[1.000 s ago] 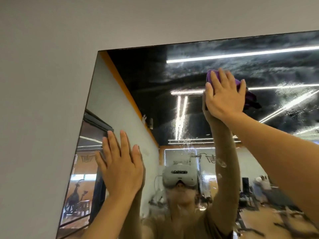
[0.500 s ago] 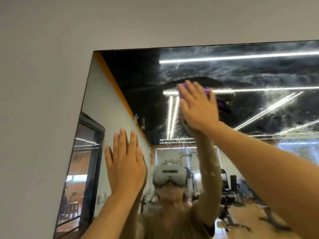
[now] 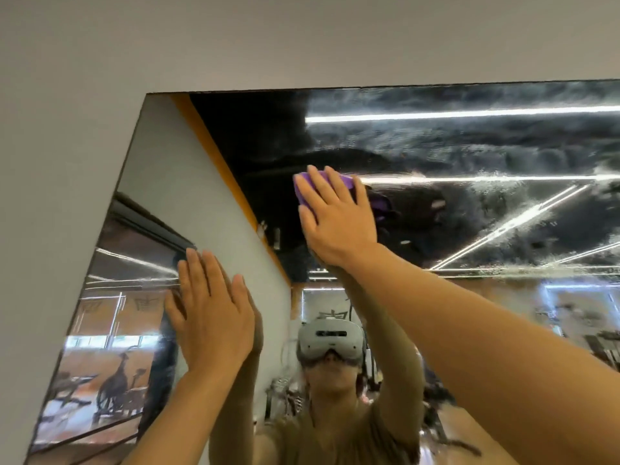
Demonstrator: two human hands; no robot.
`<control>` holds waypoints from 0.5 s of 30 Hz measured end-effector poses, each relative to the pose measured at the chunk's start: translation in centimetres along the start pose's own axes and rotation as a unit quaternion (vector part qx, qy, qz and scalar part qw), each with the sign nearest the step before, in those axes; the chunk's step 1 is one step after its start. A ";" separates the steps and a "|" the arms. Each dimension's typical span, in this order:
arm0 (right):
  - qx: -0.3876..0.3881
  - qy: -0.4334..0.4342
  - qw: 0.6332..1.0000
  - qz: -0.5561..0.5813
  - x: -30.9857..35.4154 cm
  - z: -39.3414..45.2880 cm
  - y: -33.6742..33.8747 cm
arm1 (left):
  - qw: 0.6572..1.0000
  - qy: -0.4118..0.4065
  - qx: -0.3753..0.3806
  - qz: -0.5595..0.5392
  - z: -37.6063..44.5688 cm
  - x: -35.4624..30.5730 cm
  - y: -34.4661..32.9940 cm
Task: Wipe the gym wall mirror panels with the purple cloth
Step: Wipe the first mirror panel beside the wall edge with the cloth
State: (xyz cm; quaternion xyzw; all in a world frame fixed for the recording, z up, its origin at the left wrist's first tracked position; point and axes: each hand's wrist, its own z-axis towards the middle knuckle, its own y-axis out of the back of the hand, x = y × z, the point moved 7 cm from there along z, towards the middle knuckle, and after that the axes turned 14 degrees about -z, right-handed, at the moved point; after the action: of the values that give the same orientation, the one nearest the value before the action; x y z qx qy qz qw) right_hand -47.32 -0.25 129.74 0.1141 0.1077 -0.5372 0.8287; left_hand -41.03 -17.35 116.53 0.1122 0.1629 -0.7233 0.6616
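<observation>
A person faces a large wall mirror [image 3: 469,146] that fills the centre and right of the frame, with plain grey wall [image 3: 67,129] above it and to the left. Both bare arms reach up from the bottom of the frame.

The right hand [image 3: 335,216], just above the middle of the frame, presses a purple cloth [image 3: 305,184] flat against the glass. Its fingers [image 3: 318,189] are straight and spread over the cloth, pushing on it rather than curling round it. Only the cloth's upper and left edges show past the fingertips; a purple bit to the right is its reflection.

The left hand [image 3: 211,317], at lower left of centre, lies flat on the mirror with fingers straight and close together, holding nothing, and looks to be bracing the body.

The upper right of the glass is clouded with grey streaks and droplets across the reflected ceiling lights. The upper left corner looks darker and clearer.

Likely risks from here: since the cloth is only pinned under flat fingers, it could slip free and drop if pressure eases during a stroke. The bare left palm may leave fresh prints on the glass. Streaks at far right could dry in place if the wiping does not reach them.
</observation>
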 end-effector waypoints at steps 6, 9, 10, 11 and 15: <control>-0.008 -0.045 0.999 -0.003 -7.3 0.4 0.0 | 1.000 0.000 -0.004 0.005 -0.2 -0.4 -0.6; 0.003 -0.155 0.988 -0.005 -14.1 -0.5 -0.1 | 1.000 0.000 -0.001 0.021 -0.3 -0.6 -0.7; 0.006 -0.174 0.985 -0.005 -15.2 -0.8 -0.1 | 1.000 -0.002 -0.001 0.025 -0.3 -0.7 -0.7; 0.010 -0.189 0.982 -0.004 -15.5 -1.1 -0.1 | 1.000 -0.002 0.000 0.030 -0.4 -0.6 -0.8; -0.003 -0.154 0.988 0.005 -11.1 -1.1 0.1 | 0.999 -0.015 0.004 0.051 -0.2 -0.6 -1.0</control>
State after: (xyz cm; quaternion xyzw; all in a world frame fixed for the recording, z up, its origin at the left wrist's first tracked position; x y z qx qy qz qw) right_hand -51.72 9.75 132.10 0.0282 -0.0197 -0.5438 0.8385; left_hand -41.95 -16.67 116.61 0.1120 0.1439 -0.6910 0.6994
